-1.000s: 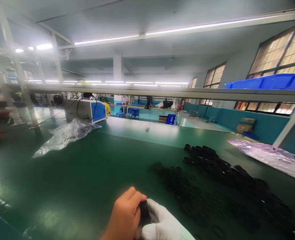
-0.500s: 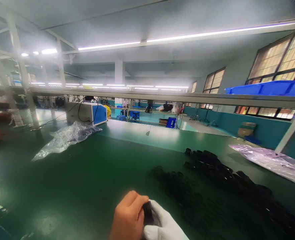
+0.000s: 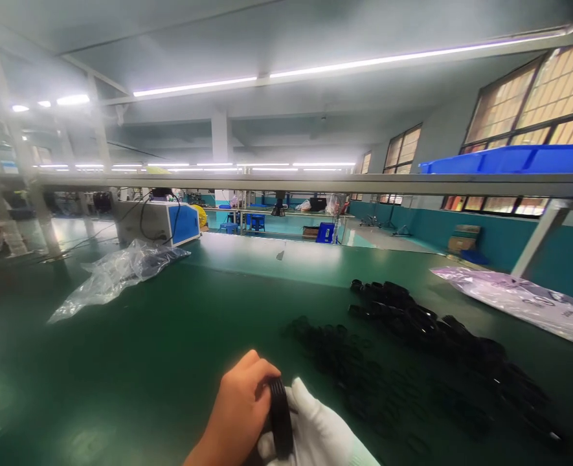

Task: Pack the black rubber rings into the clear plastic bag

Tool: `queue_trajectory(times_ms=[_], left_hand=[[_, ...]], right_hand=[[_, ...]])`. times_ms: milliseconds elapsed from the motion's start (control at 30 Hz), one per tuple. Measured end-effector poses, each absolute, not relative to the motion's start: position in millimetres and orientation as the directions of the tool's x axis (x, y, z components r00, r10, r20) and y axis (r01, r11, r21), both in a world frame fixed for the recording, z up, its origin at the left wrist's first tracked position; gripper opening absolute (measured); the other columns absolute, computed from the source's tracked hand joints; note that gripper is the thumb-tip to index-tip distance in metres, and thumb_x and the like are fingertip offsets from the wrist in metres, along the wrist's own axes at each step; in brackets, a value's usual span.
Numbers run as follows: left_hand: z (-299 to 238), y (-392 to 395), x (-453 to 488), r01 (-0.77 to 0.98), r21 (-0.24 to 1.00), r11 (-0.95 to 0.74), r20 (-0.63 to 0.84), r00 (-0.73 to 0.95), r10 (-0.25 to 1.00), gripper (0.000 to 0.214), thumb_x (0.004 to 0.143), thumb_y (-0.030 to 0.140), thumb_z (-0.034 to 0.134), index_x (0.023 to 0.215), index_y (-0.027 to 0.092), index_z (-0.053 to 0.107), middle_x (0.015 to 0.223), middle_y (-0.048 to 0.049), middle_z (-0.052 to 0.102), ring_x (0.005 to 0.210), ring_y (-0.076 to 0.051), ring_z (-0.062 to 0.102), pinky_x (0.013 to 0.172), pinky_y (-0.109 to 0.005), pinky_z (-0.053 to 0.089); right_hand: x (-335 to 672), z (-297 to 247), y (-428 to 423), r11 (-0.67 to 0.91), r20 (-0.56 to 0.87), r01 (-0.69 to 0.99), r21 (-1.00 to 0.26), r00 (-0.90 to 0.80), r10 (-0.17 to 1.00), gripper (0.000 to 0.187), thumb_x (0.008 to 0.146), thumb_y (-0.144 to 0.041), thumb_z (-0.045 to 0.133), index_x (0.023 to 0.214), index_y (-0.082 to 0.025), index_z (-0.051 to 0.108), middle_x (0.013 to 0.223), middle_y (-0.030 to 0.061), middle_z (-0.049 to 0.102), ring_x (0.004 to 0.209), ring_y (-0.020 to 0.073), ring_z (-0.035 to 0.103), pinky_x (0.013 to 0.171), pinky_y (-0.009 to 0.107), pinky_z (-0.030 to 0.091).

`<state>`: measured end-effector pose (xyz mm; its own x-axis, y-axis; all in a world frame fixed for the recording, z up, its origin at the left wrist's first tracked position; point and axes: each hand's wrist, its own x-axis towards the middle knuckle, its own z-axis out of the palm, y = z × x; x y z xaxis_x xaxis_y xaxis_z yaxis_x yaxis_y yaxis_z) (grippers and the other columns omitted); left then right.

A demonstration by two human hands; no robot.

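Observation:
My bare left hand (image 3: 235, 414) curls its fingers over a black ring-shaped part (image 3: 280, 417) low in the view. My right hand (image 3: 318, 433), in a white glove, grips the same part from the right side. Both hands hover just above the green table (image 3: 121, 349). A long pile of black rings and parts (image 3: 412, 343) lies to the right of my hands, within arm's reach.
A crumpled clear plastic bag (image 3: 116, 275) lies at the far left, by a grey and blue machine box (image 3: 157, 223). A pinkish plastic bag (image 3: 519, 301) lies at the far right. A metal shelf rail (image 3: 315, 184) crosses overhead with a blue bin (image 3: 509, 158) on it.
The black part has turned between my hands and now shows as a thin ring edge-on. The view shifted slightly; my hands stay together in the same spot.

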<state>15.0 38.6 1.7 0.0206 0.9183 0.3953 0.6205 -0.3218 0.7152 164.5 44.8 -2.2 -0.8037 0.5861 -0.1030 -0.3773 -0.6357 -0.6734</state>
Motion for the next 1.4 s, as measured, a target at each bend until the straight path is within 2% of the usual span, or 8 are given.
queue_trajectory(times_ms=[133, 267, 433, 633, 900, 1033, 1200, 1400], left_hand=[[0, 41, 15, 0.610, 0.740, -0.283, 0.365, -0.010, 0.931, 0.028, 0.074, 0.007, 0.042, 0.080, 0.022, 0.064, 0.074, 0.0024, 0.051, 0.064, -0.010, 0.051, 0.057, -0.021, 0.037], [-1, 44, 14, 0.607, 0.756, -0.244, 0.342, -0.049, 0.938, 0.027, 0.073, 0.007, 0.043, 0.079, 0.022, 0.064, 0.072, 0.0027, 0.051, 0.062, -0.010, 0.050, 0.056, -0.021, 0.037], [-3, 43, 15, 0.614, 0.753, -0.238, 0.337, -0.050, 0.940, 0.026, 0.072, 0.008, 0.043, 0.078, 0.022, 0.063, 0.074, 0.0026, 0.052, 0.063, -0.010, 0.050, 0.057, -0.021, 0.037], [3, 44, 16, 0.632, 0.756, -0.170, 0.289, -0.090, 0.953, 0.023, 0.069, 0.007, 0.044, 0.072, 0.021, 0.062, 0.071, 0.0027, 0.051, 0.061, -0.011, 0.049, 0.057, -0.022, 0.035], [15, 45, -21, 0.043, 0.994, -0.097, 0.077, 0.338, 0.938, 0.037, 0.078, 0.032, 0.058, 0.113, 0.023, 0.061, 0.113, -0.0046, 0.061, 0.102, -0.021, 0.055, 0.089, -0.030, 0.041], [10, 45, -20, -0.021, 0.998, -0.056, 0.060, 0.345, 0.937, 0.036, 0.076, 0.036, 0.061, 0.107, 0.018, 0.063, 0.101, -0.0058, 0.066, 0.093, -0.020, 0.058, 0.085, -0.031, 0.043], [6, 46, -9, 0.188, 0.982, -0.035, 0.003, 0.167, 0.986, 0.025, 0.079, 0.033, 0.057, 0.097, 0.019, 0.067, 0.094, -0.0032, 0.067, 0.090, -0.018, 0.059, 0.084, -0.030, 0.043], [2, 45, -13, 0.117, 0.989, -0.085, 0.070, 0.130, 0.989, 0.029, 0.079, 0.023, 0.052, 0.106, 0.020, 0.063, 0.100, -0.0033, 0.064, 0.093, -0.017, 0.057, 0.085, -0.029, 0.043]], right_hand=[[167, -6, 47, -0.619, -0.077, -0.375, -0.690, -0.812, 0.578, 0.033, 0.088, -0.033, 0.051, 0.110, -0.008, 0.054, 0.087, 0.0086, 0.060, 0.079, 0.0163, 0.061, 0.072, 0.030, 0.047], [163, -10, 49, -0.686, -0.132, -0.353, -0.637, -0.826, 0.548, 0.051, 0.087, -0.053, 0.045, 0.110, -0.008, 0.056, 0.090, 0.0085, 0.058, 0.073, 0.0135, 0.060, 0.068, 0.027, 0.048], [162, -8, 48, -0.495, -0.047, -0.373, -0.785, -0.760, 0.648, 0.041, 0.081, -0.037, 0.063, 0.113, -0.014, 0.052, 0.092, 0.0063, 0.056, 0.076, 0.0131, 0.057, 0.061, 0.024, 0.046], [168, -14, 50, -0.598, -0.157, -0.340, -0.726, -0.765, 0.625, 0.039, 0.092, -0.046, 0.041, 0.109, -0.012, 0.052, 0.083, 0.0077, 0.059, 0.072, 0.0157, 0.061, 0.064, 0.028, 0.045], [163, -15, 57, -0.826, -0.163, -0.367, -0.429, -0.868, 0.470, 0.047, 0.090, -0.045, 0.039, 0.106, -0.005, 0.057, 0.093, 0.0144, 0.063, 0.072, 0.0180, 0.063, 0.062, 0.026, 0.044], [163, -10, 51, -0.750, -0.236, -0.325, -0.576, -0.812, 0.533, 0.046, 0.085, -0.050, 0.047, 0.105, -0.009, 0.056, 0.090, 0.0114, 0.062, 0.066, 0.0161, 0.063, 0.060, 0.025, 0.042], [166, -1, 45, -0.390, -0.236, -0.114, -0.914, -0.634, 0.737, 0.053, 0.066, -0.023, 0.067, 0.115, -0.016, 0.048, 0.099, 0.0083, 0.059, 0.074, 0.0176, 0.062, 0.065, 0.030, 0.046], [166, -3, 48, -0.428, -0.165, -0.242, -0.871, -0.678, 0.717, 0.053, 0.063, -0.029, 0.071, 0.110, -0.013, 0.052, 0.099, 0.0072, 0.053, 0.073, 0.0149, 0.058, 0.063, 0.029, 0.047]])
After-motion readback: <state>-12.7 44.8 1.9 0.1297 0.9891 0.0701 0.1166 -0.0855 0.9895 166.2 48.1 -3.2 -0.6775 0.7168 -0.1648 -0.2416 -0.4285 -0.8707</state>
